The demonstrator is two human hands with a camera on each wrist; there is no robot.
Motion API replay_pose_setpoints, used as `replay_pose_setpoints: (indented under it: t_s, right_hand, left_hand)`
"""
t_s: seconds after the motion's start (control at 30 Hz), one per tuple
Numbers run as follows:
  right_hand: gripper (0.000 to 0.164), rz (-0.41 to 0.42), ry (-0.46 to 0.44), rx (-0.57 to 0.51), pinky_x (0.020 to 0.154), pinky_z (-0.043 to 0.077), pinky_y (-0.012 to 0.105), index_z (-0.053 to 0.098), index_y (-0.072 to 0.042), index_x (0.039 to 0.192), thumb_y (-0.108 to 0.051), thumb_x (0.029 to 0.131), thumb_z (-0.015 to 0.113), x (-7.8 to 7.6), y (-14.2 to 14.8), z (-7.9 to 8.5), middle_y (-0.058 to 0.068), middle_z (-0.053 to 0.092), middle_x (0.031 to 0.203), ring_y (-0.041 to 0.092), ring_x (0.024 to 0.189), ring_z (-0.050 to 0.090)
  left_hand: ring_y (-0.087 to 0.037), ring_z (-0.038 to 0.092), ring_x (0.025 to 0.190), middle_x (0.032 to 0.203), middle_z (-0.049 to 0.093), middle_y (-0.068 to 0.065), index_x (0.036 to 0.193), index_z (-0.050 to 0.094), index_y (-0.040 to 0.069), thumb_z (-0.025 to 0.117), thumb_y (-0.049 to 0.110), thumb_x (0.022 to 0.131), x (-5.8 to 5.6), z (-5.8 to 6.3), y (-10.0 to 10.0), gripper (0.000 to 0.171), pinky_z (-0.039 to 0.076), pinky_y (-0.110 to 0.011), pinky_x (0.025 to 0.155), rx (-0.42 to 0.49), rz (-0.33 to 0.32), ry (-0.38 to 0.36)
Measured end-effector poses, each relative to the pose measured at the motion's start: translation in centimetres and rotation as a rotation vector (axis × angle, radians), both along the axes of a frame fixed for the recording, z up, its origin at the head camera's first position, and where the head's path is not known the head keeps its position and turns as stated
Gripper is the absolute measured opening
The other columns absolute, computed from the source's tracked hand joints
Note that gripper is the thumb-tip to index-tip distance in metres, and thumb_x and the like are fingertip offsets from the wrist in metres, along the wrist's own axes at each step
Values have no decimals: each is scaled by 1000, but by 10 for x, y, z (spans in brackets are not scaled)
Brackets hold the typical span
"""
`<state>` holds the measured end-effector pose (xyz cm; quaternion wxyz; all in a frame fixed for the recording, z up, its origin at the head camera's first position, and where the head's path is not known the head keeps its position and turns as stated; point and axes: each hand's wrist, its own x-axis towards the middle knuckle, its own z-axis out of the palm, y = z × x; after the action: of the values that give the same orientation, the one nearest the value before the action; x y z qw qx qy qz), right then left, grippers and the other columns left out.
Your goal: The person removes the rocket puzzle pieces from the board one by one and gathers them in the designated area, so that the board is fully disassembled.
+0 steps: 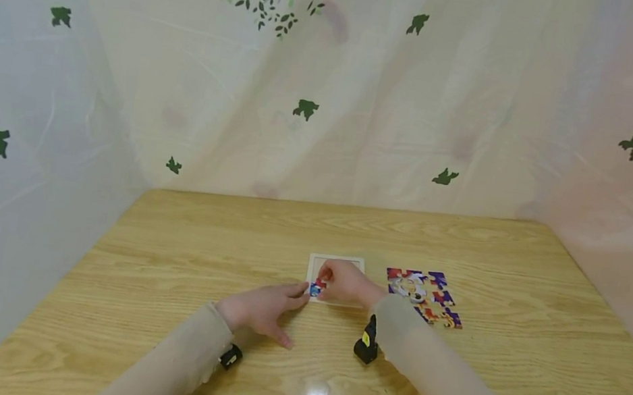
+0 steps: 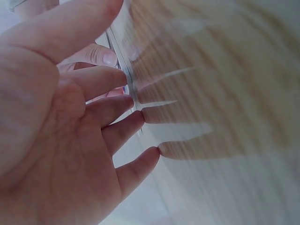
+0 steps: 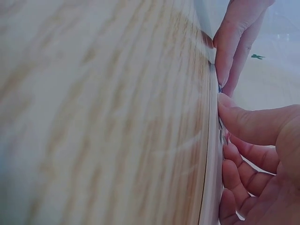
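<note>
A white puzzle frame [image 1: 337, 257] lies flat on the table, with blue and red puzzle pieces [image 1: 315, 290] at its lower left corner. My right hand [image 1: 348, 283] reaches over the frame and pinches a puzzle piece there between thumb and fingers; the hand hides most of it. In the right wrist view, the thumb [image 3: 251, 123] is low against the frame's edge. My left hand [image 1: 264, 307] lies with its fingers straight and spread, fingertips right at the frame's left edge. The left wrist view shows its fingertips [image 2: 152, 154] down on the tabletop.
Right of the frame, behind the right forearm, lies a group of joined puzzle pieces [image 1: 415, 289] with a colourful cartoon picture. The wooden table [image 1: 212, 236] is glossy. A pale curtain [image 1: 368, 96] with leaf prints hangs behind it and at both sides.
</note>
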<state>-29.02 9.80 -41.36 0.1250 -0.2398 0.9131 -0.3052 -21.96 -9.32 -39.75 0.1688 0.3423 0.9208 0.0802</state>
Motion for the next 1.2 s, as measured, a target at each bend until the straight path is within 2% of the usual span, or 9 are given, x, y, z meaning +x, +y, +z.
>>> replay_pose_setpoints:
  t_s: [0.2, 0.6, 0.9, 1.07, 1.2]
  right_hand:
    - [24, 2, -29, -35, 78, 48, 30, 61, -4, 94, -4, 76, 77, 0, 0, 2, 3, 60, 86, 14, 80, 54]
    - [25, 21, 3, -92, 63, 42, 23, 61, -5, 92, -2, 74, 77, -1, 1, 2, 2, 57, 76, 11, 70, 50]
    - [19, -20, 40, -100, 62, 42, 23, 60, -8, 87, -5, 77, 76, 0, -1, -1, 1, 57, 77, 12, 69, 50]
    - [17, -24, 21, -179, 64, 44, 23, 57, -6, 83, 1, 78, 72, 0, 3, 1, 3, 58, 79, 13, 72, 53]
    - [16, -31, 1, -188, 67, 45, 23, 56, -6, 82, 0, 79, 71, 0, 6, 6, 4, 57, 80, 14, 74, 55]
  left_hand:
    - [-32, 28, 141, 156, 20, -19, 145, 32, -1, 76, 35, 78, -1, 3, -1, 87, 29, -42, 113, 3, 0, -9]
    - [-32, 29, 140, 155, 22, -18, 146, 32, -1, 76, 35, 78, -4, 3, -2, 88, 29, -42, 113, 2, -15, 0]
    - [-32, 29, 140, 155, 23, -18, 145, 33, -1, 76, 35, 77, -4, 2, -3, 88, 29, -42, 113, -8, -20, 7]
    - [-32, 28, 141, 155, 23, -17, 145, 33, 0, 77, 35, 77, -4, 2, -2, 88, 29, -42, 113, -6, -7, 1]
    - [-31, 29, 141, 155, 24, -17, 145, 35, 0, 77, 35, 77, -4, 2, -2, 87, 29, -41, 113, -10, -3, 5]
